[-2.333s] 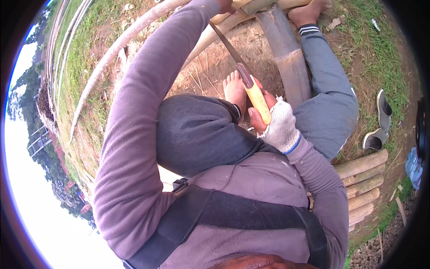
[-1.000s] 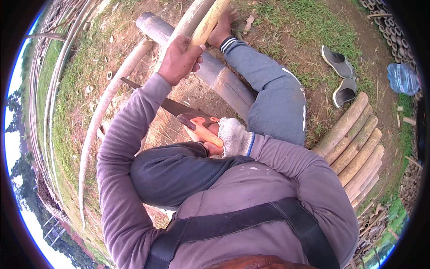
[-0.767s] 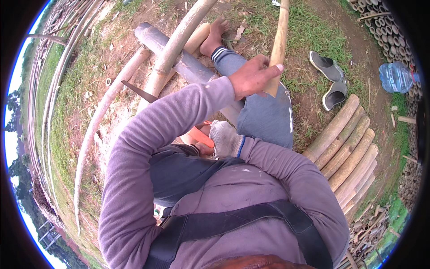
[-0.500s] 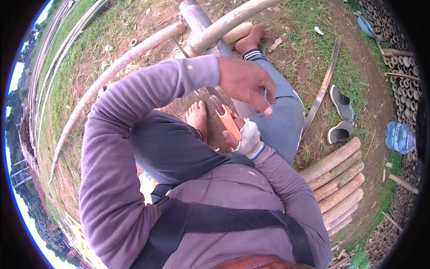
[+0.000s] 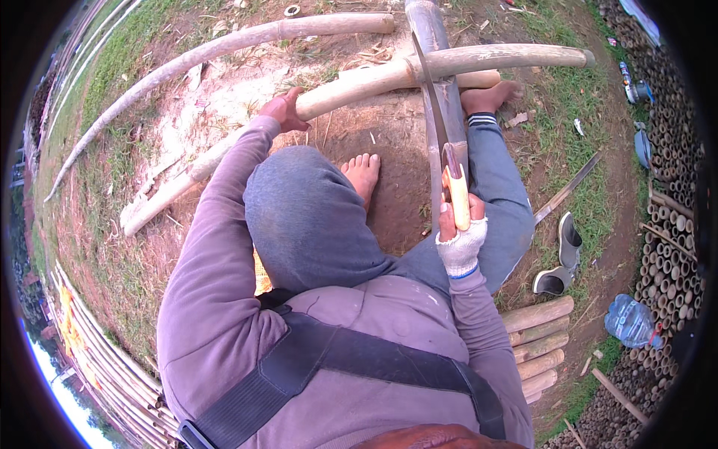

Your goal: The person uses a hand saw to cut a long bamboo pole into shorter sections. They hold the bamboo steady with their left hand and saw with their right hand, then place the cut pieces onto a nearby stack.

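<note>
A pale bamboo pole (image 5: 359, 89) lies slantwise across a thicker greyish bamboo log (image 5: 428, 22). On the pole, left of my bare foot, my left hand (image 5: 283, 112) rests bare, thumb and fingers spanning its sides. My right hand (image 5: 462, 241), in a white knit glove with bare fingertips, grips the orange-yellow handle of a handsaw (image 5: 456, 196). The long dark blade points away from me and crosses over the pole above the log. My other bare foot (image 5: 490, 97) is beside the log, under the pole's right part.
Another long, curved pole (image 5: 224, 51) lies at the far left. Cut bamboo pieces (image 5: 535, 340) are lined up at my right, near grey shoes (image 5: 553, 280), a machete-like blade (image 5: 568, 187) and a clear plastic bottle (image 5: 632, 322). Stacked bamboo (image 5: 669, 247) fills the right edge.
My left hand has swung from in front of my body out to the left, onto the pole. My right hand has moved right with the saw, its blade now across the pole.
</note>
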The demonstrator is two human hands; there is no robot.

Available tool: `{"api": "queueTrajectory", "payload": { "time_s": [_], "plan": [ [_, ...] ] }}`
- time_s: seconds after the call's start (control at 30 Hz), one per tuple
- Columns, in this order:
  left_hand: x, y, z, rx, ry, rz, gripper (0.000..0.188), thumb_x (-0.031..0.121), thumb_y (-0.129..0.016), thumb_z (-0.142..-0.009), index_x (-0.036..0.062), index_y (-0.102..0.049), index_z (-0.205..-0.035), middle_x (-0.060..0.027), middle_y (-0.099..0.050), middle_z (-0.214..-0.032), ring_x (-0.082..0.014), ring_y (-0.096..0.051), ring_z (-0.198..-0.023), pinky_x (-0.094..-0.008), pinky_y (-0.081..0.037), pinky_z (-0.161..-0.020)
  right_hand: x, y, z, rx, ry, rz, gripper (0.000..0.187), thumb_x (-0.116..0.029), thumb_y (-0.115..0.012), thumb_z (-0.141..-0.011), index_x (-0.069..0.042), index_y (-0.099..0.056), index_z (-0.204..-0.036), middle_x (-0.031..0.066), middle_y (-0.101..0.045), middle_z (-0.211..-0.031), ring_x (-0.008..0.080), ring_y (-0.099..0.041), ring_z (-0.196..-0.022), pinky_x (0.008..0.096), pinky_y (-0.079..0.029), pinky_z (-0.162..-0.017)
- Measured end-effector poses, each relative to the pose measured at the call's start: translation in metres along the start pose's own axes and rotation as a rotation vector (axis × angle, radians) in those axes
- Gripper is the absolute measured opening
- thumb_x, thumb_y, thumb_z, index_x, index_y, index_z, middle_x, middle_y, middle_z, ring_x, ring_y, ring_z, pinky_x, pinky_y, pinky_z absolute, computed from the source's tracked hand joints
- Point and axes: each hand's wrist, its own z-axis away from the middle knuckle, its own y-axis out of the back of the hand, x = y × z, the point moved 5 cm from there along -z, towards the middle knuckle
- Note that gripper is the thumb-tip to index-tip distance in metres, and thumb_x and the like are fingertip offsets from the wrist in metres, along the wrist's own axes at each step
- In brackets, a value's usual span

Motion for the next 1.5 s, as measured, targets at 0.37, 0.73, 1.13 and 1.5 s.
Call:
{"api": "queueTrajectory", "payload": {
  "time_s": [0.37,0.73,1.13,1.5],
  "plan": [
    [0.082,0.019,-0.005,0.004,-0.009,0.043,0.08,0.044,-0.091,-0.074,0.0157,-0.062,-0.143,-0.0166,-0.078,-0.121,-0.0375,-0.075,-0.112,-0.0496,-0.059,-0.096,-0.01,-0.01,-0.024,-0.021,-0.046,0.033,0.04,-0.024,-0.08,-0.101,0.003,-0.058,-0.119,0.0112,-0.068,-0.105,0.0152,-0.063,-0.09,0.0332,-0.054,-0.083],
    [0.079,0.017,-0.004,0.009,0.053,-0.026,0.072,0.045,-0.087,-0.081,0.0123,-0.058,-0.138,-0.0171,-0.076,-0.126,-0.0365,-0.074,-0.117,-0.0485,-0.059,-0.1,-0.011,-0.022,-0.052,-0.08,-0.047,-0.092,0.054,-0.025,-0.074,-0.105,0.009,-0.059,-0.143,0.019,-0.07,-0.131,0.0227,-0.068,-0.116,0.0367,-0.053,-0.104],
    [0.077,0.019,0.0,0.048,0.024,-0.026,0.063,0.045,-0.086,-0.082,0.0097,-0.061,-0.128,-0.0172,-0.076,-0.124,-0.0369,-0.074,-0.115,-0.0487,-0.06,-0.099,0.006,-0.019,-0.062,-0.129,-0.064,-0.115,0.051,-0.023,-0.07,-0.106,0.01,-0.059,-0.143,0.0194,-0.07,-0.131,0.0233,-0.069,-0.115,0.0374,-0.054,-0.102],
    [0.077,0.014,-0.003,0.053,0.029,-0.018,0.061,0.045,-0.086,-0.081,0.0098,-0.061,-0.125,-0.0171,-0.076,-0.122,-0.0365,-0.075,-0.113,-0.0485,-0.06,-0.097,0.015,-0.021,-0.059,-0.147,-0.085,-0.101,0.049,-0.018,-0.067,-0.106,0.011,-0.057,-0.144,0.0206,-0.07,-0.13,0.0242,-0.07,-0.114,0.0361,-0.055,-0.101]
  ]
}}
